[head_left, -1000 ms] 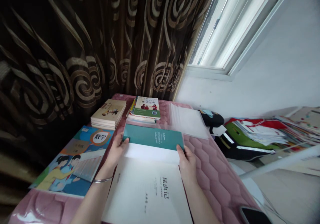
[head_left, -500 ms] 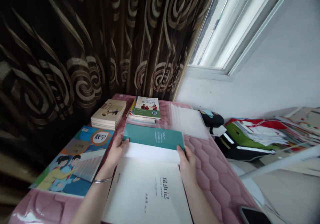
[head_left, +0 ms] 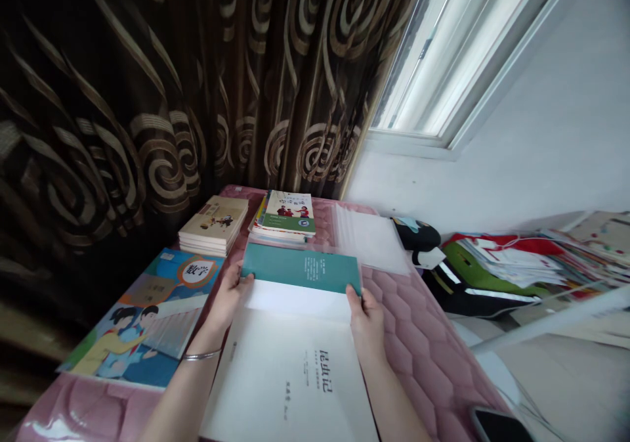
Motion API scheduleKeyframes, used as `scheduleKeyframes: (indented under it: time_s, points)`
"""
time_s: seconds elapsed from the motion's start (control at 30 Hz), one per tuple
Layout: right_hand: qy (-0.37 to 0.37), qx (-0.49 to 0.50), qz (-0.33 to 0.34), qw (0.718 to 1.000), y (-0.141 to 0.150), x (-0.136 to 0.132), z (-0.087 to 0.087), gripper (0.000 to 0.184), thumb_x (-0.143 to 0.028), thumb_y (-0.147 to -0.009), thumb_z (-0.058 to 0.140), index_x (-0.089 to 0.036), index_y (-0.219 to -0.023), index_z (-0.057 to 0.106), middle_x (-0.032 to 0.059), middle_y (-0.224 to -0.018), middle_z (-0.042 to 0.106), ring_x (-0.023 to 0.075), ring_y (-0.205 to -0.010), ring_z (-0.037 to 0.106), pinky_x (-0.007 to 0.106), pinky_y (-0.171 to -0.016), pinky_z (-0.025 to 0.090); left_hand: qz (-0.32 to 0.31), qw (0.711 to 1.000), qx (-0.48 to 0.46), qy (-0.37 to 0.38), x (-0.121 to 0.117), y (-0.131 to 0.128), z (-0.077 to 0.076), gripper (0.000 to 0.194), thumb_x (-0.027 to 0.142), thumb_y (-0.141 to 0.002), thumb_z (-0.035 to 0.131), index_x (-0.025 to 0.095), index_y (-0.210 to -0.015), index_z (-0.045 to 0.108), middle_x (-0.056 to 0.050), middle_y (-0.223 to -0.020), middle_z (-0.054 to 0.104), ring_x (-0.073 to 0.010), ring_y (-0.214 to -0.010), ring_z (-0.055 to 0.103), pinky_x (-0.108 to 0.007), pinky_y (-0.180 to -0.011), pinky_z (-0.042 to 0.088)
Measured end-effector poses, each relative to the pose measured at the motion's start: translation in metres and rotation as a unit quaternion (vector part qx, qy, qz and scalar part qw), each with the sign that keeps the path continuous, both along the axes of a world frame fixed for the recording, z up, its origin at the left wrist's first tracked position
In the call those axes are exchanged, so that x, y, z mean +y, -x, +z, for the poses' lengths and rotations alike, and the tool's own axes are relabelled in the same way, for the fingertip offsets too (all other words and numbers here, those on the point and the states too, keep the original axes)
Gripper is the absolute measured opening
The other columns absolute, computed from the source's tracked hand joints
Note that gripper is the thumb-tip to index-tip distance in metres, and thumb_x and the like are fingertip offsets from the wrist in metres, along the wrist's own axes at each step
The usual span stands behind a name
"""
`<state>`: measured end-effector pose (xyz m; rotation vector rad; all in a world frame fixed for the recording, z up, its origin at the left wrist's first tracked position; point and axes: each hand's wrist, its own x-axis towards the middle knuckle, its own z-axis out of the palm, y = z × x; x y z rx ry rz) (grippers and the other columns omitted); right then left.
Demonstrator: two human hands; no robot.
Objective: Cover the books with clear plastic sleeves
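Note:
An open book (head_left: pixel 275 370) lies before me, its white title page printed with Chinese characters. Beyond that page is the book's cover, with a teal flap (head_left: pixel 285 268) folded in along its far edge. My left hand (head_left: pixel 235 292) pinches the cover at the flap's left end, thumb on top. At the flap's right end, my right hand (head_left: pixel 365 307) grips the cover the same way. The fingers under the cover are hidden. A clear plastic edge shows faintly around the flap.
A blue maths textbook (head_left: pixel 152 317) lies left. Behind stand a stack of beige books (head_left: pixel 216 222) and another book stack (head_left: pixel 285 215). Clear plastic sleeves (head_left: pixel 367 238) lie back right on the pink padded tablecloth (head_left: pixel 418 356). A phone (head_left: pixel 499 423) sits at the front right corner.
My right hand has shifted very slightly left, with the flap's right end moving along. My left hand keeps its hold, and everything else looks unchanged.

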<state>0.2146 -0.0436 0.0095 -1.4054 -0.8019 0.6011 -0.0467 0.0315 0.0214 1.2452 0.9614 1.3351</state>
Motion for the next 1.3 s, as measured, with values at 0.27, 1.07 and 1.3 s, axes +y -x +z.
scheduleKeyframes:
  time_s: [0.27, 1.07, 1.3]
  points:
    - [-0.024, 0.049, 0.022, 0.998, 0.0, 0.0, -0.003, 0.039, -0.056, -0.071, 0.069, -0.021, -0.068, 0.05, -0.0057, -0.056, 0.049, 0.011, -0.05, 0.04, 0.023, -0.046, 0.032, 0.003, 1.0, 0.018, -0.02, 0.005, 0.0, -0.008, 0.036, 0.042, -0.076, 0.068, 0.02, -0.103, 0.058, -0.004, -0.095, 0.066, -0.0177, -0.086, 0.06, -0.029, -0.082, 0.045]
    - [-0.018, 0.029, 0.008, 0.999, 0.001, 0.0, -0.001, 0.047, -0.057, -0.072, 0.068, -0.021, -0.062, 0.04, -0.0076, -0.054, 0.038, 0.0089, -0.051, 0.034, 0.021, -0.045, 0.029, 0.006, 1.0, 0.003, 0.009, -0.001, 0.001, -0.002, 0.044, 0.042, -0.075, 0.068, 0.018, -0.11, 0.059, -0.008, -0.107, 0.067, -0.0232, -0.1, 0.061, -0.033, -0.09, 0.045]
    - [-0.042, 0.064, 0.027, 0.997, -0.002, 0.002, -0.008, 0.038, -0.054, -0.072, 0.069, -0.021, -0.071, 0.05, -0.0075, -0.056, 0.044, 0.01, -0.051, 0.039, 0.022, -0.047, 0.031, -0.003, 1.0, 0.005, -0.024, 0.002, 0.0, -0.004, 0.037, 0.04, -0.077, 0.067, 0.02, -0.106, 0.059, -0.007, -0.111, 0.066, -0.0217, -0.103, 0.06, -0.033, -0.095, 0.043]
